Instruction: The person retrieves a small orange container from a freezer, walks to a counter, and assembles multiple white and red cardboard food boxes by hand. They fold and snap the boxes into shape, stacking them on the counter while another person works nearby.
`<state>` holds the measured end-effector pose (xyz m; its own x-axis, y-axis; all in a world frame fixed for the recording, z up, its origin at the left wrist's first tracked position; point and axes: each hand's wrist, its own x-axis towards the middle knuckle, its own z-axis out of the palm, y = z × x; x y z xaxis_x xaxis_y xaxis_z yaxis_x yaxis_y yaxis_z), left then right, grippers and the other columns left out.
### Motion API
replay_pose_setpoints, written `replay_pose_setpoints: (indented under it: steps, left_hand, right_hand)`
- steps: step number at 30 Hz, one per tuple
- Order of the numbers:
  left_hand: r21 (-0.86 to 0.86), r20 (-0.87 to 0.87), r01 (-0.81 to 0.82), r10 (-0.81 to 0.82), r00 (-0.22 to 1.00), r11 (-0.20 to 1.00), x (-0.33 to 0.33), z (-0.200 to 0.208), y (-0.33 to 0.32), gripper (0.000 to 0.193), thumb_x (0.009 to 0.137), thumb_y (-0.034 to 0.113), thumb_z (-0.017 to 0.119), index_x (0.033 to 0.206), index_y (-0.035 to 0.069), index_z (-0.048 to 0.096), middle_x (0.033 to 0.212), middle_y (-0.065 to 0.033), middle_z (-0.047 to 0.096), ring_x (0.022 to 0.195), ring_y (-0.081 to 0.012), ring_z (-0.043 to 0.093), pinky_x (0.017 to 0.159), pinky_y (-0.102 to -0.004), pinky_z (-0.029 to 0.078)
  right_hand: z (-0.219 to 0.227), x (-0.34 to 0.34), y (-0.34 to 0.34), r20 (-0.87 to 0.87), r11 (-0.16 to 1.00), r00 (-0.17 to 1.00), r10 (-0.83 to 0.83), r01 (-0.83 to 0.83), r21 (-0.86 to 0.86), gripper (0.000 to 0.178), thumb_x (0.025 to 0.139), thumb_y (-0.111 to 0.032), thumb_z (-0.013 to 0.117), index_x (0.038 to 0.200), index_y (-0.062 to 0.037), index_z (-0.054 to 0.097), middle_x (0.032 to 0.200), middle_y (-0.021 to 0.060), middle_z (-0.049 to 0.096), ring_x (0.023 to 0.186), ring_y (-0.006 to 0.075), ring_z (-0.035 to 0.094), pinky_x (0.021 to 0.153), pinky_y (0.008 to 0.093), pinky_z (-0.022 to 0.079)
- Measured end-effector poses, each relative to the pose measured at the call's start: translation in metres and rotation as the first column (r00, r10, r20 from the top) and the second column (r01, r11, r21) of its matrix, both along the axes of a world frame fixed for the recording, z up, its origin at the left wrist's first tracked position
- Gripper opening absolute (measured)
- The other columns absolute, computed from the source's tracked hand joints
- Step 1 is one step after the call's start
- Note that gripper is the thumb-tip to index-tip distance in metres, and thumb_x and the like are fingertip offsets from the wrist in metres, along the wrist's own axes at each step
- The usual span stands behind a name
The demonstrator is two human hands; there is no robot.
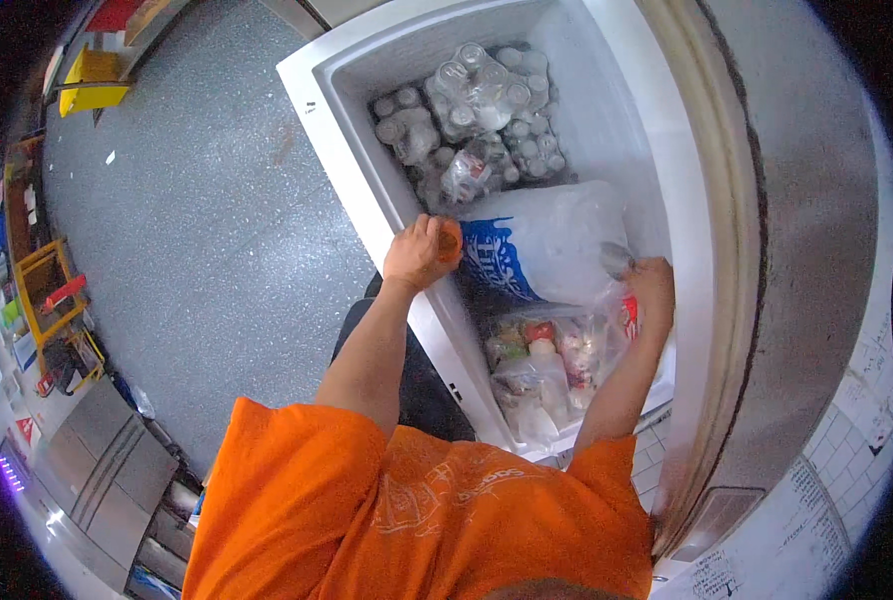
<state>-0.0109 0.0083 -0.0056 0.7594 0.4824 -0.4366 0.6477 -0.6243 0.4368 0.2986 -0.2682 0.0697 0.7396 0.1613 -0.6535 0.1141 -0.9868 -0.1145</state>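
The left hand (419,256) is gripping an orange cup (451,242); the right hand (652,291) is curling by a metallic piece (616,259), hold unclear — between them, an ice bag (562,240) is lying, seemingly largely unused.

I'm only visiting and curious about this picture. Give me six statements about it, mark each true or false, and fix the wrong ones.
1. The chest freezer is open. True.
2. The left hand holds a round orange object. True.
3. The person wears a green top. False: it is an orange T-shirt.
4. A large clear bag with blue printing lies between the plastic-wrapped bottles and some smaller clear bags. True.
5. Both hands are at the same end of the large clear bag. False: the right hand is at the opposite end from the left hand.
6. Wooden planks cover the ground beside the freezer. False: it is a speckled grey floor.
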Motion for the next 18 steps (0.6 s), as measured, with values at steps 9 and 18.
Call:
replay_pose_setpoints:
  steps: [9, 18]
  left_hand:
    - [0.023, 0.031, -0.018, 0.017, 0.999, 1.000, -0.001, -0.007, -0.001, 0.062, 0.075, 0.041, 0.082, 0.122, 0.011, 0.053, 0.112, -0.0127, 0.059, 0.103, -0.0351, 0.065, 0.087, -0.0463, 0.054]
    - [0.039, 0.064, 0.040, -0.042, 0.997, 0.998, 0.000, -0.008, 0.002, 0.062, 0.076, 0.042, 0.081, 0.121, 0.010, 0.053, 0.111, -0.0125, 0.060, 0.100, -0.0346, 0.067, 0.085, -0.0462, 0.055]
  right_hand:
    - [-0.077, 0.038, 0.004, 0.109, 0.834, 0.848, 0.519, -0.531, 0.152, 0.019, 0.081, -0.015, 0.070, 0.092, 0.0004, 0.077, 0.079, 0.0250, 0.070, 0.084, 0.0349, 0.071, 0.078, 0.0414, 0.055]
    - [-0.178, 0.063, -0.045, 0.304, 0.527, 0.578, 0.757, -0.816, 0.239, 0.017, 0.079, -0.017, 0.074, 0.084, -0.0006, 0.077, 0.066, 0.0124, 0.069, 0.061, 0.0179, 0.065, 0.061, 0.0339, 0.051]
